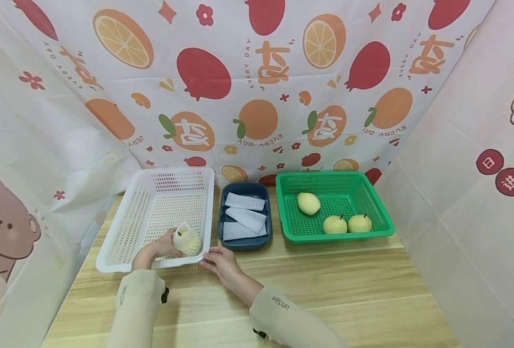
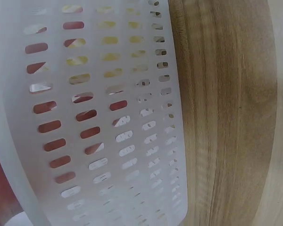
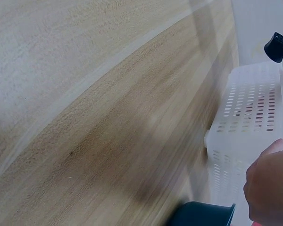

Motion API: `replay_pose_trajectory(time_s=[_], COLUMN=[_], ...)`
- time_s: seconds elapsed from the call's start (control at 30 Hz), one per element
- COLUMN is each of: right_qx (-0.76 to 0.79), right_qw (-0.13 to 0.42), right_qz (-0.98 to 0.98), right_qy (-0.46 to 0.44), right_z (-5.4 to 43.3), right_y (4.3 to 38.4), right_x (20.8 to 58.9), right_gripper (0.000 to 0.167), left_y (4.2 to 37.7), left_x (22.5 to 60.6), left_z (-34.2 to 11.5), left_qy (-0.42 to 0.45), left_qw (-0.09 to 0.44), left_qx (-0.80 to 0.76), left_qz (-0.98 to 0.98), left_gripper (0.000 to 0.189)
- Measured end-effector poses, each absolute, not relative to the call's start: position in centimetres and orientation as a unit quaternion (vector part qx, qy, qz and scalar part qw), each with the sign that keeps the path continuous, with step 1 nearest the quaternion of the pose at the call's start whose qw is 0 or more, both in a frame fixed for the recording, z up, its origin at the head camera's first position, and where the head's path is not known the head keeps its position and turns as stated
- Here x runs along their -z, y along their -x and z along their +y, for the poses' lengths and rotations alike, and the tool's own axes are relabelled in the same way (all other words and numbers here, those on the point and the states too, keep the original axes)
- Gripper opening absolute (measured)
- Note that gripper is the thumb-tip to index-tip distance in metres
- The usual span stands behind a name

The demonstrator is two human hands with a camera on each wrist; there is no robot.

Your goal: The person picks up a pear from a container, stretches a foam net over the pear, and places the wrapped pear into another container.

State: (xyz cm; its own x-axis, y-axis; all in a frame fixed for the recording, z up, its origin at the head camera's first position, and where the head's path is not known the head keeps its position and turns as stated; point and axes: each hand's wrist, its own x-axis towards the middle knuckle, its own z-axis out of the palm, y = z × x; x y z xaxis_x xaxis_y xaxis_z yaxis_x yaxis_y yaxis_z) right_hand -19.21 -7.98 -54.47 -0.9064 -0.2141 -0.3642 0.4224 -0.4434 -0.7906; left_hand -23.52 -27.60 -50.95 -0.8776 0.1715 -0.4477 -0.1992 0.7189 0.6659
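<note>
A pale yellow pear in a white foam net (image 1: 189,243) sits in the near right corner of the white plastic basket (image 1: 118,237). My left hand (image 1: 164,245) reaches over the near rim and holds the netted pear from its left side. Fingers and thumb of my right hand (image 1: 225,267) pinch the basket's near right corner. The right wrist view shows that hand (image 3: 273,188) against the basket wall (image 3: 250,108). Only the perforated basket side (image 2: 99,122) fills the left wrist view, so the pear and left fingers are hidden there.
A dark blue tray (image 1: 243,245) with several white foam nets (image 1: 244,220) stands right of the white basket. Further right, a green basket (image 1: 289,232) holds three bare pears (image 1: 309,204). A fruit-print cloth (image 1: 239,58) hangs behind the wooden table (image 1: 326,275).
</note>
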Motion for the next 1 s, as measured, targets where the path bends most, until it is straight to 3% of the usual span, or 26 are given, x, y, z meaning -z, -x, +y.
replay_pose_trajectory(time_s=[0.27, 0.4, 0.57, 0.73, 0.9, 1.0], right_qx=[0.839, 0.834, 0.832, 0.824, 0.797, 0.792], right_qw=[0.173, 0.152, 0.130, 0.096, 0.031, -0.010], right_qz=[0.507, 0.523, 0.536, 0.558, 0.602, 0.606], right_qy=[-0.093, -0.087, -0.062, -0.023, 0.037, 0.068], right_z=[-7.7, -7.3, -6.1, -4.4, -2.2, -0.5], right_y=[19.3, 19.2, 19.1, 19.0, 20.3, 22.5], right_x=[54.5, 54.3, 54.1, 53.7, 55.7, 59.4], right_gripper=[0.015, 0.013, 0.008, 0.007, 0.008, 0.011], left_y=[23.0, 22.6, 22.1, 21.6, 21.4, 21.3], left_x=[49.8, 48.7, 47.3, 47.2, 47.5, 47.9], left_z=[-28.1, -27.8, -26.3, -22.9, -17.7, -14.7], left_qy=[-0.011, -0.019, -0.011, 0.003, -0.017, -0.024], left_qw=[0.237, 0.205, 0.077, -0.084, -0.152, -0.165], left_qx=[-0.387, -0.414, -0.469, -0.532, -0.602, -0.635], left_qz=[0.891, 0.886, 0.880, 0.842, 0.784, 0.754], left_gripper=[0.098, 0.101, 0.095, 0.069, 0.046, 0.035])
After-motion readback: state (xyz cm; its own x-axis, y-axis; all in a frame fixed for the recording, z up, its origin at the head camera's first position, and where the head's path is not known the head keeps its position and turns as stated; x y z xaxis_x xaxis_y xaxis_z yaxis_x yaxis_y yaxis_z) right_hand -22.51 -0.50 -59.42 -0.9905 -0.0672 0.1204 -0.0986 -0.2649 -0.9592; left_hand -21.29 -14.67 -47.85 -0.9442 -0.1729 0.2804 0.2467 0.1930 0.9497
